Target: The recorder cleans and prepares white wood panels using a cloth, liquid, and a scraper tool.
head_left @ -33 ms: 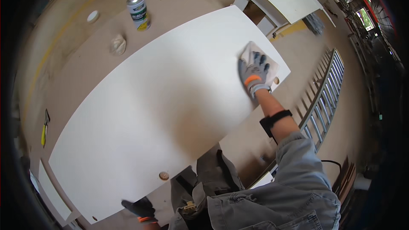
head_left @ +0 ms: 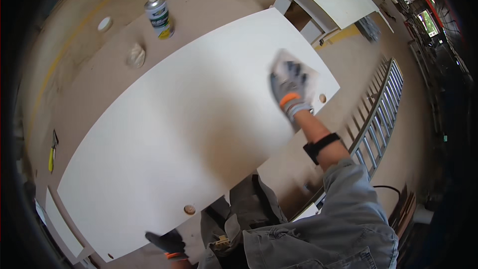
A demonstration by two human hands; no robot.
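Observation:
A large white board (head_left: 199,104) with a curved far edge lies across the work surface in front of me. My right hand (head_left: 290,87), in a grey glove with an orange band, presses a pale cloth (head_left: 282,62) onto the board's right part. Its dark fingertips spread over the cloth, slightly blurred. At the near edge, toward the left, my left hand (head_left: 168,243) is gloved too, fingers apart and touching or close to the edge. It holds nothing that I can see. Round holes, one (head_left: 189,209) near the front and another (head_left: 322,98) at the right, mark the board.
Beyond the board stand a spray can (head_left: 160,17), a white cap (head_left: 104,24) and a crumpled wad (head_left: 136,56). Yellow-handled pliers (head_left: 51,154) lie at the left. A metal rack (head_left: 381,114) stands at the right, and a white table (head_left: 333,0) at the far right.
My right hand and the cloth have slid a little to the left across the board, away from the right-hand hole. My left hand has shifted only slightly.

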